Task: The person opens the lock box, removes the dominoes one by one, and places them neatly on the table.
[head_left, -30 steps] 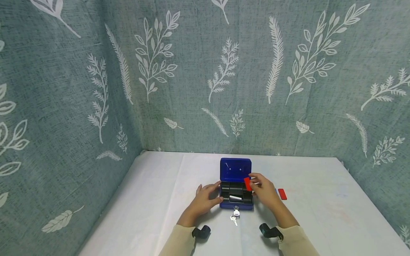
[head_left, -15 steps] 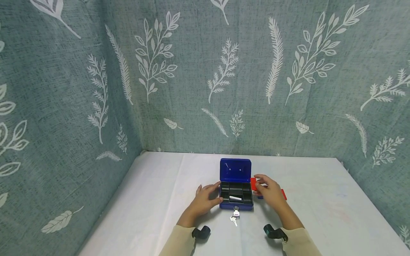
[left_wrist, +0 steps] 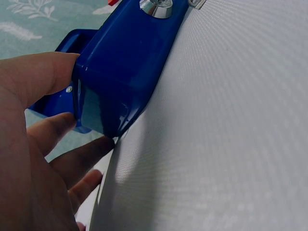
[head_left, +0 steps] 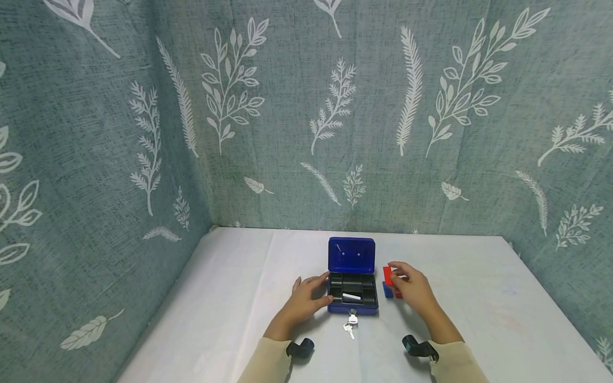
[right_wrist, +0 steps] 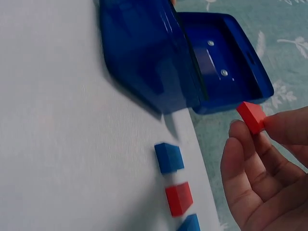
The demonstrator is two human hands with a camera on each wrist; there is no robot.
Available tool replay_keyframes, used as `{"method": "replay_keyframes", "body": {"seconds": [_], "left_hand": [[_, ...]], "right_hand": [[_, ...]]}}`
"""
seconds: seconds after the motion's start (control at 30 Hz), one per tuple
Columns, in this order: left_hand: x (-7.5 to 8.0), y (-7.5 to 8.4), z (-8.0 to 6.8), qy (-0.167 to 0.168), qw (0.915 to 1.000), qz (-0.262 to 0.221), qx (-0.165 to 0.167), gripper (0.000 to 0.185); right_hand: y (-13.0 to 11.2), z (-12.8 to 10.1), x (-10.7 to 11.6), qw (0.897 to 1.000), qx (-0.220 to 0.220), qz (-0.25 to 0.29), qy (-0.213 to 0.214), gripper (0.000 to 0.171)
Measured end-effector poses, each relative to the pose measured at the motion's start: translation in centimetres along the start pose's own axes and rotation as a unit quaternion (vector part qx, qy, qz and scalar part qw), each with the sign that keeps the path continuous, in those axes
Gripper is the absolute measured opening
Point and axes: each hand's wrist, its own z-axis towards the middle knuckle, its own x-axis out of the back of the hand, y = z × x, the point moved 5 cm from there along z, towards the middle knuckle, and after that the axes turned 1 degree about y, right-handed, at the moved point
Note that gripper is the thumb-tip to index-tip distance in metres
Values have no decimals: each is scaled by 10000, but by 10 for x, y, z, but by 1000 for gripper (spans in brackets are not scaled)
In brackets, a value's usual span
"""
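Note:
A blue cash box (head_left: 353, 309) stands with its lid (head_left: 351, 255) raised, showing a black compartment tray inside. A small white strip (head_left: 351, 296) lies in the tray's middle front compartment. My left hand (head_left: 304, 302) touches the left side of the box, thumb at the top edge and fingers spread along the wall. To the right of the box, my right hand (head_left: 414, 287) pinches a red block (right_wrist: 251, 117) between thumb and fingers, above the table. Under it on the cloth sit a blue block (right_wrist: 169, 158), another red block (right_wrist: 179, 198) and a partly cropped blue block (right_wrist: 190, 224).
Keys (head_left: 351, 325) hang from the lock at the box front. White cloth (head_left: 460, 319) covers the table, and a green leaf-patterned curtain (head_left: 287, 133) rises along its back and sides. A black wrist camera (head_left: 300, 348) sits on the left wrist.
My right hand has carried the red block from over the box's right edge rightward, over the blocks on the table. My left hand and the box have stayed in place.

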Motion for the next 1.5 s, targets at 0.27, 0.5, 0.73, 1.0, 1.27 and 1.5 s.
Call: {"method": "replay_keyframes", "body": {"seconds": [0.27, 0.5, 0.73, 1.0, 1.27, 1.5], "left_hand": [[-1, 0, 0, -10, 10000, -8, -22, 64], [-2, 0, -1, -38, 10000, 44, 29, 64], [0, 3, -2, -30, 10000, 21, 72, 64], [-1, 2, -1, -72, 9999, 49, 133, 64], [0, 2, -1, -58, 9998, 0, 176, 64], [0, 2, -1, -51, 9998, -44, 183, 64]], "right_hand": [[11, -2, 14, 9990, -56, -441, -7, 35], [18, -5, 26, 9988, -36, -483, -2, 34], [23, -9, 37, 9979, -59, -648, -32, 35], [32, -9, 52, 9950, -179, -979, -110, 35], [37, -9, 61, 9929, -263, -1147, -169, 36], [45, -8, 68, 9931, -300, -1123, -123, 36]]}}
